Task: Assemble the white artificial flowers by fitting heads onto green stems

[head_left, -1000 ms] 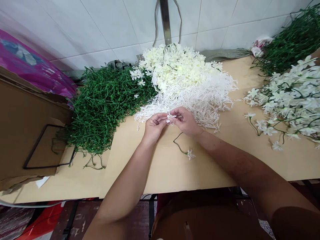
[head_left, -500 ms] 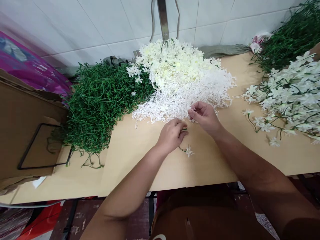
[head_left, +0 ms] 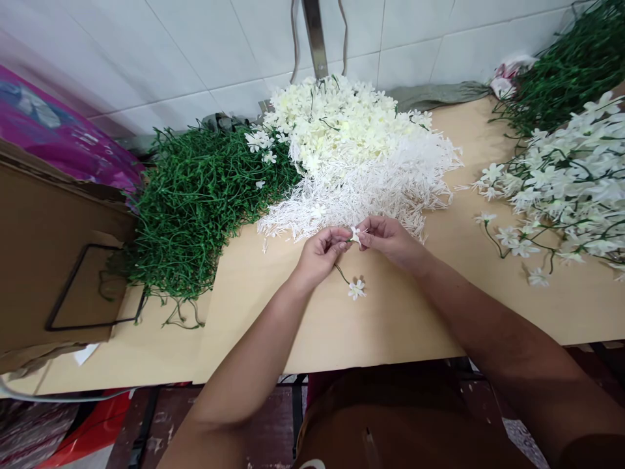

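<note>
My left hand point(head_left: 319, 255) is closed on a green artificial flower stem point(head_left: 340, 273). One branch hangs below the fingers and ends in a white flower point(head_left: 357, 289); the other reaches toward my right hand. My right hand point(head_left: 388, 240) pinches a small white blossom point(head_left: 356, 235) at that branch's tip, so the two hands almost meet. Just behind them lies a heap of thin white stamen pieces point(head_left: 371, 189). Loose cream-white flower heads point(head_left: 336, 117) are piled further back.
Green stems point(head_left: 209, 189) form a big pile to the left, beside a cardboard box point(head_left: 53, 260) and a bent black wire frame point(head_left: 73, 280). On the right lie assembled white flowers point(head_left: 571, 189), with more green stems point(head_left: 576, 78) behind. A tiled wall point(head_left: 219, 45) backs the table.
My right hand has moved left from the stamen heap to my left hand. My left hand has shifted slightly left, and a white blossom now shows between the fingers of both.
</note>
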A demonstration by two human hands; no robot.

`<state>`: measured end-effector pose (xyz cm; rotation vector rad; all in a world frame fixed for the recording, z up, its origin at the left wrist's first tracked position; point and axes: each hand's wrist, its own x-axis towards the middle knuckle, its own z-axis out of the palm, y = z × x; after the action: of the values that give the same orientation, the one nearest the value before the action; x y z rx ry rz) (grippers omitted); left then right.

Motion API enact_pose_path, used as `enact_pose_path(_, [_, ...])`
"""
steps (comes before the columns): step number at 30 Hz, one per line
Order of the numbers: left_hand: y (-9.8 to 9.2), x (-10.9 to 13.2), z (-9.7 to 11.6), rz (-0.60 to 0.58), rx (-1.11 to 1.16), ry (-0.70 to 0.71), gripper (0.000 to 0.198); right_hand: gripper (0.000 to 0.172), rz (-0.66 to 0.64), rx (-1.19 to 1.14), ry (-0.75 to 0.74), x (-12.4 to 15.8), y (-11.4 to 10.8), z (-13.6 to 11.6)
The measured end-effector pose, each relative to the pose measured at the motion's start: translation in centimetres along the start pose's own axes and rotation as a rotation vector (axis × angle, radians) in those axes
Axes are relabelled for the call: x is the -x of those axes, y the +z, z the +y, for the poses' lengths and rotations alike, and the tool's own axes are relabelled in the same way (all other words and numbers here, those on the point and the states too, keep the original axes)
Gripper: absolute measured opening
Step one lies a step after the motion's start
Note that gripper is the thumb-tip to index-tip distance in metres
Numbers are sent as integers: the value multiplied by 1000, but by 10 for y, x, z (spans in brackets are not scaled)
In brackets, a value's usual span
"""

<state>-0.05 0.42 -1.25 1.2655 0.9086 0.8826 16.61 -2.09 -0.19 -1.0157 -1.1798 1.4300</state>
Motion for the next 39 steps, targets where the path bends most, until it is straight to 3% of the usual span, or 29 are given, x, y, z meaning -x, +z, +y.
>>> enact_pose_path(6, [-3,-2,-6,34,67,-37,23,39,0,-181,93,0,3,2])
enact_pose_path(12, [-3,-2,-9,28,54,-26,24,39,-12,-196,99,1,4,1])
enact_pose_path(18, [-2,-3,-6,40,42,-29,24,42,38,-39,17,-1,5,8])
enact_pose_path(25, [0,-3,-3,56,28,-44,20,31,44,148,-161,3,9,9])
enact_pose_path(34, [5,-3,3,86,-104,-78,12,36,55,150,-78,1,10,15])
enact_pose_path(39, [6,-5,4,91,-80,-77,11,29,117,312,-93,2,16,20])
